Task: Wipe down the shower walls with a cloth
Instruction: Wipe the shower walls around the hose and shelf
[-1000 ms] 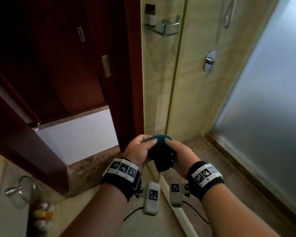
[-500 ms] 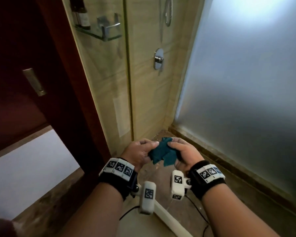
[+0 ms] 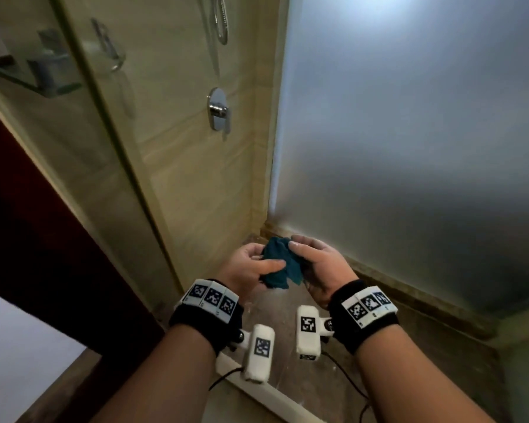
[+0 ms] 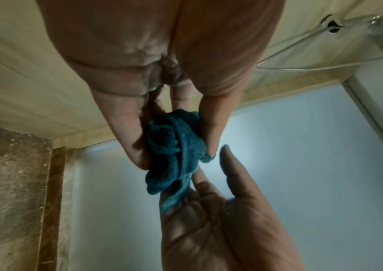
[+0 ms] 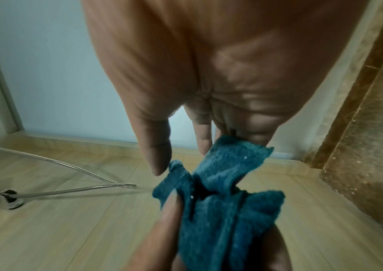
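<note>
The grip is kept by both hands on the cloth [image 3: 277, 267]: it is pinched by the left hand [image 3: 251, 267] and the right hand [image 3: 318, 267], low before the walls [image 3: 196, 166]. Compared with a moment ago, the bundle is now being opened and the shower faced; wiping is not yet begun.

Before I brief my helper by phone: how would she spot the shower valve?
Find the beige tiled wall left of the frosted glass. The valve sits halfway up it, below the hose: the one oval chrome plate with a knob.
</note>
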The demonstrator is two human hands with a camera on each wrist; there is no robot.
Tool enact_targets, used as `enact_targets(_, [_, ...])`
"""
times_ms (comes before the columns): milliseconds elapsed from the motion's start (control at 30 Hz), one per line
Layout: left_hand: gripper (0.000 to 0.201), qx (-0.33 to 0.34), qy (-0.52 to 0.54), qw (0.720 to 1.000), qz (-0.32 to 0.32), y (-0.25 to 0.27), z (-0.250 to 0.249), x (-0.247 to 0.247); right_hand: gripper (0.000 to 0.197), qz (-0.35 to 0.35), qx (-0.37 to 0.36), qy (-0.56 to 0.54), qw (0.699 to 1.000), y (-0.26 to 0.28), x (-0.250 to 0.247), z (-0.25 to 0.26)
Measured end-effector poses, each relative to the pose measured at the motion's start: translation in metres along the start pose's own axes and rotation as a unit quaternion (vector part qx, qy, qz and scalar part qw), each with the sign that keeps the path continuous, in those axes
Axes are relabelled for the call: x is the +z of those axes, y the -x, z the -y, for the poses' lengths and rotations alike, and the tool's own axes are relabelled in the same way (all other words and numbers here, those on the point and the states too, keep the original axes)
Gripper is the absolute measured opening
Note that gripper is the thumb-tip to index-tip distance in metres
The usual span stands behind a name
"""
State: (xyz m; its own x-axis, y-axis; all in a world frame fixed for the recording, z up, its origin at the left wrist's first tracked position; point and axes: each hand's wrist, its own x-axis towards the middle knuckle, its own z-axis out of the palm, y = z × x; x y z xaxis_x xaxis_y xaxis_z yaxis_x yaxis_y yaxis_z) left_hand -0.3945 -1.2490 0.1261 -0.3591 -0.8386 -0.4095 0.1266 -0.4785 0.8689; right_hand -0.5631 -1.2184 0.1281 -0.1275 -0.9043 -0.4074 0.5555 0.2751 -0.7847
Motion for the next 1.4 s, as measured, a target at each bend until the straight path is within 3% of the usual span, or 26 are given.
enact_targets(133, [0.028, 0.021, 0.012, 1.000, 0.004, -0.030, -0.019, 0.024, 0.054, 0.021, 0.019, 0.085, 0.996, -0.022, -0.010, 0.027])
enact_targets(233, [0.030, 0.027, 0.017, 0.999, -0.006, -0.048, -0.028, 0.039, 0.053, 0.048, 0.059, 0.083, 0.994, -0.033, -0.019, 0.043])
enact_targets(333, [0.033, 0.025, -0.001, 0.999, -0.039, -0.064, -0.030, 0.049, 0.040, 0.065, 0.036, 0.038, 0.997, -0.045, -0.027, 0.049])
enact_targets(500, [0.033, 0.020, -0.016, 0.997, -0.068, -0.089, -0.027, 0.048, 0.022, 0.017, 0.005, 0.041, 0.999, -0.076, -0.040, 0.052])
enact_targets(600, [0.035, 0.008, -0.014, 0.998, -0.057, -0.104, -0.033, 0.041, 0.017, 0.008, 0.004, 0.050, 0.999, -0.089, -0.034, 0.055])
enact_targets(700, [0.056, -0.014, -0.004, 1.000, 0.004, -0.116, -0.048, 0.037, 0.023, 0.003, -0.004, 0.034, 0.999, -0.102, -0.027, 0.062])
enact_targets(833, [0.008, -0.009, 0.043, 0.997, 0.063, -0.129, -0.066, 0.029, 0.028, 0.025, 0.003, 0.025, 0.999, -0.122, -0.015, 0.070])
enact_targets(967, [0.023, 0.005, 0.018, 1.000, 0.007, -0.148, -0.062, 0.018, 0.009, -0.032, -0.022, 0.016, 0.999, -0.137, -0.014, 0.068])
enact_targets(1133, [0.019, -0.006, 0.024, 0.997, -0.074, -0.160, -0.053, 0.002, 0.014, -0.081, -0.039, -0.001, 0.996, -0.141, -0.024, 0.069])
enact_targets(1400, [0.034, 0.018, 0.023, 0.989, -0.145, -0.190, -0.045, -0.019, 0.016, -0.176, -0.067, -0.055, 0.980, -0.163, -0.038, 0.075])
